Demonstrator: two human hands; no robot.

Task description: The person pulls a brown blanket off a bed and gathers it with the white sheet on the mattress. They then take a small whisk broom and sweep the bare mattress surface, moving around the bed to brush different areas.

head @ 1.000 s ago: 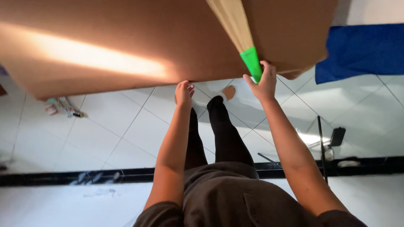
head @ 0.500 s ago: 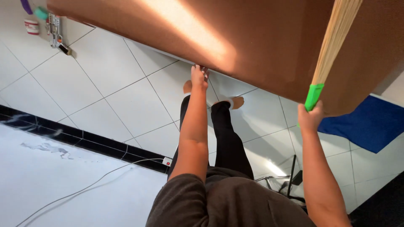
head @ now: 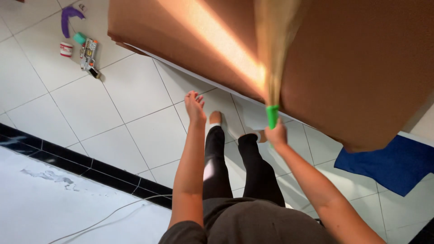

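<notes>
A broom [head: 274, 68] is gripped in the right hand [head: 275, 134], the fingers closed around the green end of its handle, just below where the pale straw bristles begin. The broom is held upright, bristles fanned upward and pressed against the underside of a large brown board [head: 352, 68] that fills the upper right of the view. The right arm is stretched forward and up from the lower right corner, the forearm nearly straight, the wrist slightly bent toward the board.

The left hand [head: 195, 105] is raised with the arm fully extended, the fingers loosely spread and the palm turned forward. Nothing is held in it. Its fingertips are seen just beside the lower edge of the board; whether they are touching it cannot be told. The two arms run almost parallel, the left one a little lower than the right.

Between the arms, legs in black trousers [head: 235, 171] are seen, with both feet on a white tiled floor [head: 135, 117]. A band of sunlight is cast across the board.

On the floor at the upper left, well apart from the hands, a small cluster is lying: a purple curved piece [head: 70, 16], a white cup [head: 66, 49] and a small tool [head: 89, 53]. A blue mat [head: 393, 162] is spread at the right, partly under the board. A black tile strip [head: 90, 169] and a white cable [head: 113, 214] are crossed at the lower left.
</notes>
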